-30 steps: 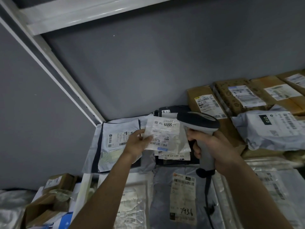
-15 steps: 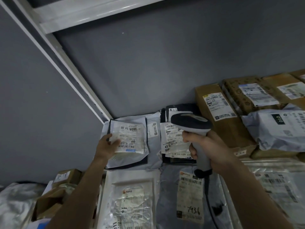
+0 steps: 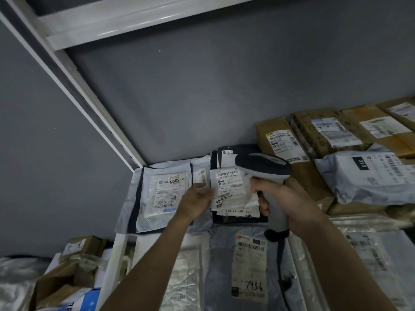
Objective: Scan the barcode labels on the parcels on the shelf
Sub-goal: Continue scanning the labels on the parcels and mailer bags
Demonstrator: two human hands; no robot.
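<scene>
Right hand [image 3: 289, 203] gripping upright scanner [image 3: 267, 176], head aimed left, left hand [image 3: 195, 202] pinching labelled parcel [image 3: 231, 189]

One scanner [image 3: 262, 168], two hands [image 3: 196, 203].

Single head-worn view, forward and down, close over the shelf [image 3: 125, 241] corner.

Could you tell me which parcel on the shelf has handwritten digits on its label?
The grey plastic mailer nearest the camera; its label reads 7936 in marker, unlike the rest.
</scene>
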